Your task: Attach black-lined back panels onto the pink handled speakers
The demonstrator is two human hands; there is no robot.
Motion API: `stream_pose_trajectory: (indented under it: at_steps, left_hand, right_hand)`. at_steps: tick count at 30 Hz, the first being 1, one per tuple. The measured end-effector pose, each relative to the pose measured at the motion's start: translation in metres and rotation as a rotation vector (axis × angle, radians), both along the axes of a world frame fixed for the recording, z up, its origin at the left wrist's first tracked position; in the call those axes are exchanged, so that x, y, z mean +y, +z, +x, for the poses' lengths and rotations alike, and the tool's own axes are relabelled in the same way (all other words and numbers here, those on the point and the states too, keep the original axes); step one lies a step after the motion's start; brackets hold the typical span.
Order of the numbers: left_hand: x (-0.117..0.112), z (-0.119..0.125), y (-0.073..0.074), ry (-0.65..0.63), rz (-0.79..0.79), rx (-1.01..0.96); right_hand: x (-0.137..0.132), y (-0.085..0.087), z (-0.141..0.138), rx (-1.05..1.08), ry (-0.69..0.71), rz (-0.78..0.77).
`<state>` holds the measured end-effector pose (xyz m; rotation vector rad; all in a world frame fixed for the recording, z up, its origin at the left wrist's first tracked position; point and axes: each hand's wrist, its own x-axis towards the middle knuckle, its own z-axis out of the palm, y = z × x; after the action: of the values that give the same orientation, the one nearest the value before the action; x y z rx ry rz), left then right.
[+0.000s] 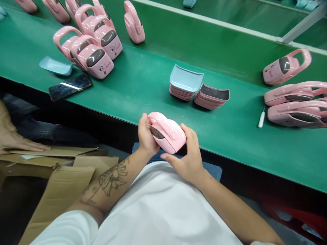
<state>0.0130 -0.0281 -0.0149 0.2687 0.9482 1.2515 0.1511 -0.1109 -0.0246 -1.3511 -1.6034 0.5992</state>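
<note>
Between my two hands, above the near edge of the bench, is a pink plastic case point(170, 134) with a handle and a dark oval window, tilted on its side. My left hand point(147, 136) grips its left end, by the handle and window. Around the right end are the fingers and thumb of my right hand point(187, 156). Beyond them on the bench stands a stack of curved panels point(186, 79), light blue on top with pink edges below. Touching its right side is a second stack of pink panels point(213, 95) with a dark top face.
Several pink handled cases point(94, 51) stand at the back left; more pink cases point(296, 98) are at the right, near a white-handled screwdriver point(261, 119). A phone point(70, 87) and a blue panel point(56, 66) lie left. Another person's hand point(22, 143) rests on a cardboard box point(61, 183).
</note>
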Motion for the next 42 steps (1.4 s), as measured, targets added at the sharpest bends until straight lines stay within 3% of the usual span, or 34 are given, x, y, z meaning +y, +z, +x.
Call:
stream_pose_trajectory:
  at_steps: [4,7,9,11,13,16,19,21,31,34,37,39,42]
  left_hand:
    - [-0.002,0.014,-0.005,0.035,-0.066,0.015]
    - [-0.002,0.009,-0.011,-0.001,0.042,0.154]
    - [0.002,-0.006,-0.010,-0.020,0.316,0.416]
    - [0.010,-0.026,-0.003,-0.134,0.724,0.762]
    - [0.019,-0.042,0.008,-0.407,1.087,1.024]
    - [0.030,-0.044,0.026,-0.711,1.296,1.201]
    - [0.034,-0.028,0.035,-0.875,1.233,1.205]
    - [0.033,-0.019,0.036,-0.917,1.155,1.163]
    - [0.021,-0.004,0.033,-0.834,1.007,1.063]
    - [0.029,0.002,0.038,-0.831,0.989,1.019]
    - [0.042,0.003,0.039,-0.905,0.997,0.969]
    - [0.048,0.001,0.035,-0.907,1.016,0.950]
    - [0.048,0.001,0.021,-0.805,0.980,0.920]
  right_hand:
    - [-0.002,-0.002,-0.003,0.072,-0.008,-0.035]
    - [0.002,-0.003,0.007,0.172,-0.041,-0.069]
    - [0.008,0.000,0.023,0.195,-0.030,-0.064]
    - [0.016,0.005,0.043,0.148,0.017,-0.077]
    - [0.024,0.010,0.062,0.072,0.092,-0.079]
    - [0.033,0.013,0.078,0.014,0.229,-0.008]
    - [0.035,0.009,0.080,0.026,0.300,0.013]
    - [0.032,0.004,0.079,0.067,0.295,-0.029]
    - [0.015,0.000,0.075,0.385,0.220,-0.216]
    - [0.019,-0.002,0.077,0.453,0.200,-0.198]
    - [0.023,-0.006,0.083,0.458,0.186,-0.230]
    - [0.023,-0.009,0.087,0.450,0.168,-0.250]
    - [0.017,-0.010,0.094,0.429,0.126,-0.227]
